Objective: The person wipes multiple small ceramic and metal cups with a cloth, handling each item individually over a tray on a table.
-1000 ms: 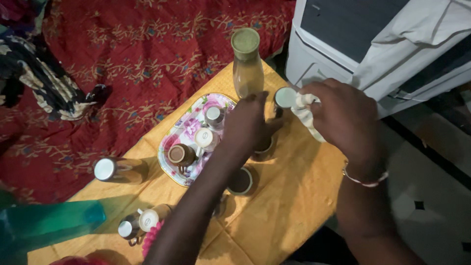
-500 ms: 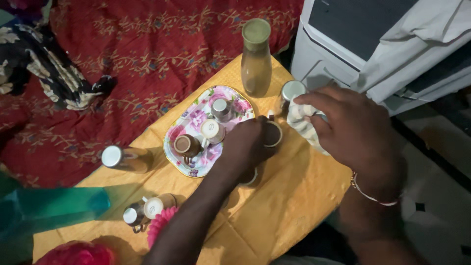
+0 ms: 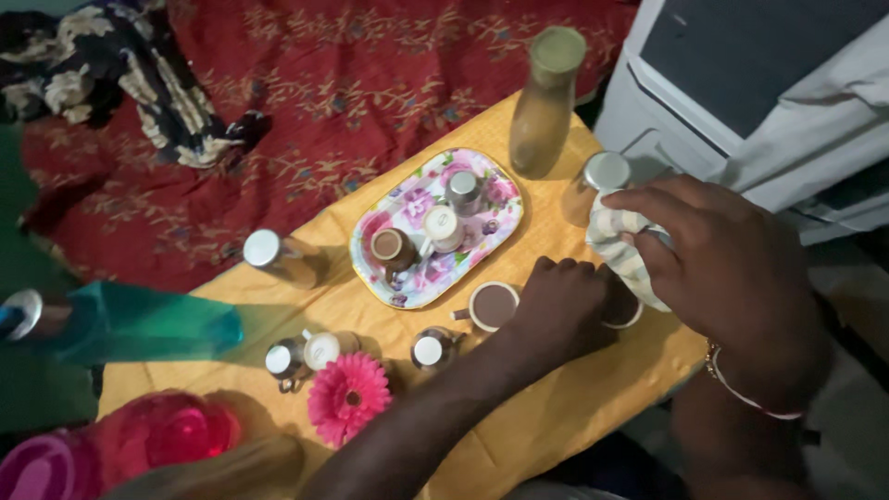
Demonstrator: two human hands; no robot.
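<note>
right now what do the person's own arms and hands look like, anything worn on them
Both forearms are bare, with no sleeves showing in the head view. The right hand has a thin, pale bangle around the wrist, a slim ring shape with a pinkish tint. The left hand and its wrist show nothing worn: no ring, watch or glove can be made out in the dim light.

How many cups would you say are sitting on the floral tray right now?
3, all upside down on the floral tray: a brown cup lower left, a white cup in the middle, a steel cup upper right.

Under my hands: soft striped cloth rag (image 3: 622, 250), glossy ceramic cup (image 3: 491, 306), glossy floral tray (image 3: 482, 245), matt yellow woven tablecloth (image 3: 574, 389).
</note>
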